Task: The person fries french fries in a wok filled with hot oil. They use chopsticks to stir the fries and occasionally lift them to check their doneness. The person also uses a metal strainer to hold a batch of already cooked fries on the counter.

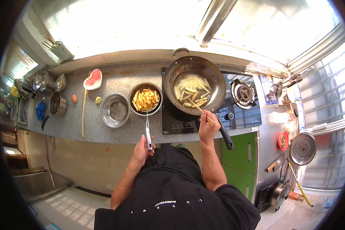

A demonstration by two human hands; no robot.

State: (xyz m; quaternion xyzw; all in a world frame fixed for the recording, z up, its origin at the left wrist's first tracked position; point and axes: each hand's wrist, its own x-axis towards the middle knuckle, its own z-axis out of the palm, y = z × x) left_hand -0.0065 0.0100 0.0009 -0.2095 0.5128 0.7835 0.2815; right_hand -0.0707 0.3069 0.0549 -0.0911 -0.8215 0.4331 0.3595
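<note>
My left hand [140, 150] grips the end of a metal strainer's handle [148, 133] at the counter's front edge. Browned potato fries [146, 99] fill the strainer, which rests in or over a round metal bowl [133, 110]. In my right hand [208, 126] is a pair of wooden chopsticks [196, 106], their tips reaching into a large wok [217, 82]. Paler potato strips [193, 84] lie in bubbling oil there. The wok's black handle [226, 135] extends toward me, just right of my right wrist.
Left of the strainer stand a steel bowl [115, 110], an egg [74, 98], a heart-shaped dish [93, 79] and a saucepan [57, 104]. A gas burner [243, 90] lies right of the wok. Farther right are a red bowl [283, 141] and a cleaver [275, 163].
</note>
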